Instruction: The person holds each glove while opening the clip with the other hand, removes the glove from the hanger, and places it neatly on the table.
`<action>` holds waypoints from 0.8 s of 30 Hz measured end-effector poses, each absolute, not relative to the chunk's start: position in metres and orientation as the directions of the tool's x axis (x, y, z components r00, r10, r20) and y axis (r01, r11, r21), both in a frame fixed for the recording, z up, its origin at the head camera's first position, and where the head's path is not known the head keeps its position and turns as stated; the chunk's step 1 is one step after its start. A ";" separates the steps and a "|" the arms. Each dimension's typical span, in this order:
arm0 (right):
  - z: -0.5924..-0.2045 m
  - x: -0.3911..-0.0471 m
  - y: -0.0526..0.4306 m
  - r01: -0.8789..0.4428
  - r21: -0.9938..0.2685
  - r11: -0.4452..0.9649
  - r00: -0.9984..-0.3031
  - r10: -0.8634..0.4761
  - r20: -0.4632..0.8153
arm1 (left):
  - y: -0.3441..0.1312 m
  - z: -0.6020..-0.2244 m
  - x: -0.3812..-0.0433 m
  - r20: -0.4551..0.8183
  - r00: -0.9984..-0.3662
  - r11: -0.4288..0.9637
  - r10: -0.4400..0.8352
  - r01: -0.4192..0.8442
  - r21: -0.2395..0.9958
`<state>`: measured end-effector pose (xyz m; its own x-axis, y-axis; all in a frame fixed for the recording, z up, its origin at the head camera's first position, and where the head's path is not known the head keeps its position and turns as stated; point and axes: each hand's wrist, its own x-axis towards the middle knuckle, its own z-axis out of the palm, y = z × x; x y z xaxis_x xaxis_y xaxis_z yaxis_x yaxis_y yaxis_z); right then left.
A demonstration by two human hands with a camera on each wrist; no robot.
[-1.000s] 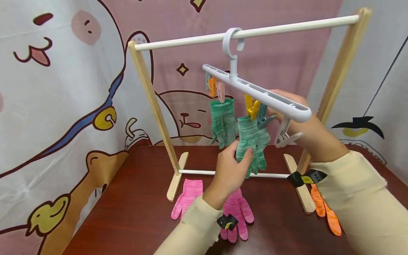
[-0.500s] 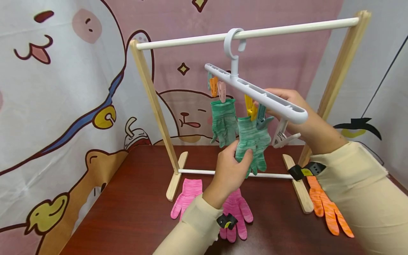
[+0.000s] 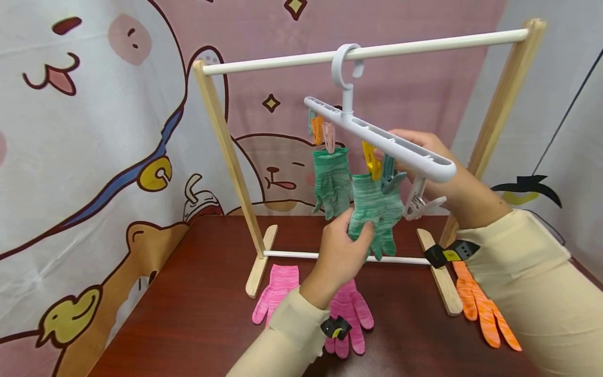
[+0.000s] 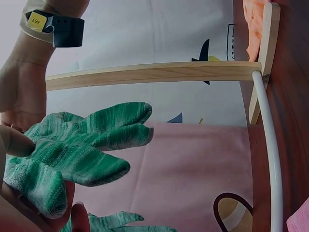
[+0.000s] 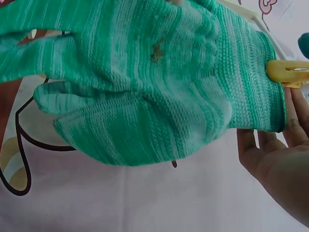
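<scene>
A white clip hanger hooks over the rack's top bar. From its near half hangs a green striped knit glove, its cuff in a yellow clothespin. My left hand pinches this glove low down near its fingers, thumb in front. Behind the hanger bar, my right hand has its fingers at the yellow clothespin; the bar partly hides its grip. In the right wrist view, fingers reach behind the cuff and up to the clothespin. A blue-green clothespin hangs beside it, close to the cuff.
Another green glove hangs from a pink clothespin farther back, beside an orange clothespin. A grey clothespin hangs at the near end. Pink gloves and an orange glove lie on the table.
My right hand has shifted slightly left, and the yellow clothespin's spread arms have come closer together at the cuff. The left hand stays on the glove. More of the orange glove shows.
</scene>
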<state>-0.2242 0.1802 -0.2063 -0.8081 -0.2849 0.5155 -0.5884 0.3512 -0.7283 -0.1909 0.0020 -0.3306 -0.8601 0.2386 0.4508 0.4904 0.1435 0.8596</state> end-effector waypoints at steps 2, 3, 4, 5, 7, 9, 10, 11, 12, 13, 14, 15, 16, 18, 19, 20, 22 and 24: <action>-0.206 -0.224 0.180 -0.575 -0.725 0.380 -0.818 -0.262 0.512 | 0.003 -0.330 -0.191 0.449 -0.861 0.145 0.241 0.489 0.860; -0.206 -0.224 0.180 -0.579 -0.717 0.388 -0.815 -0.259 0.518 | 0.003 -0.330 -0.191 0.447 -0.861 0.144 0.242 0.488 0.861; -0.205 -0.224 0.180 -0.586 -0.716 0.378 -0.810 -0.266 0.523 | 0.003 -0.330 -0.191 0.446 -0.862 0.142 0.243 0.486 0.862; -0.205 -0.224 0.180 -0.603 -0.708 0.368 -0.798 -0.281 0.533 | 0.003 -0.330 -0.191 0.445 -0.862 0.141 0.243 0.485 0.863; -0.204 -0.224 0.180 -0.629 -0.712 0.312 -0.775 -0.317 0.546 | 0.003 -0.330 -0.191 0.445 -0.862 0.141 0.242 0.485 0.863; -0.202 -0.223 0.180 -0.652 -0.704 0.283 -0.754 -0.342 0.561 | 0.004 -0.330 -0.191 0.445 -0.862 0.148 0.242 0.486 0.861; -0.201 -0.222 0.179 -0.646 -0.714 0.272 -0.758 -0.341 0.556 | 0.004 -0.330 -0.191 0.446 -0.862 0.155 0.241 0.488 0.859; -0.200 -0.221 0.178 -0.639 -0.718 0.276 -0.764 -0.330 0.554 | 0.004 -0.330 -0.191 0.449 -0.861 0.163 0.240 0.491 0.856; -0.199 -0.220 0.176 -0.628 -0.722 0.289 -0.775 -0.311 0.550 | 0.004 -0.330 -0.191 0.450 -0.860 0.172 0.240 0.494 0.852; -0.199 -0.220 0.175 -0.620 -0.726 0.298 -0.783 -0.294 0.548 | 0.004 -0.330 -0.191 0.450 -0.860 0.181 0.240 0.496 0.849; -0.198 -0.219 0.174 -0.601 -0.730 0.325 -0.799 -0.267 0.539 | 0.004 -0.330 -0.191 0.450 -0.859 0.188 0.243 0.497 0.847; -0.198 -0.219 0.174 -0.585 -0.740 0.331 -0.811 -0.244 0.532 | 0.004 -0.330 -0.191 0.450 -0.859 0.193 0.245 0.498 0.846; -0.198 -0.220 0.173 -0.570 -0.748 0.341 -0.821 -0.221 0.526 | 0.004 -0.330 -0.191 0.448 -0.859 0.196 0.247 0.497 0.846; -0.198 -0.221 0.173 -0.549 -0.762 0.344 -0.835 -0.195 0.514 | 0.004 -0.330 -0.191 0.444 -0.860 0.196 0.253 0.494 0.847; -0.198 -0.221 0.173 -0.536 -0.775 0.335 -0.844 -0.186 0.503 | 0.004 -0.330 -0.191 0.441 -0.860 0.197 0.257 0.493 0.847; -0.199 -0.221 0.173 -0.520 -0.786 0.334 -0.854 -0.172 0.492 | 0.004 -0.331 -0.191 0.439 -0.860 0.202 0.261 0.493 0.846; -0.200 -0.222 0.173 -0.501 -0.800 0.332 -0.865 -0.158 0.476 | 0.004 -0.331 -0.192 0.434 -0.860 0.209 0.269 0.492 0.845; -0.200 -0.222 0.172 -0.481 -0.810 0.337 -0.876 -0.141 0.461 | 0.005 -0.331 -0.192 0.431 -0.861 0.218 0.272 0.491 0.844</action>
<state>-0.2217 0.1721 -0.2001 -0.8759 -0.1413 0.4612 -0.4807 0.3367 -0.8097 -0.1917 0.0046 -0.3310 -0.8607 0.2717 0.4305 0.4908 0.2181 0.8436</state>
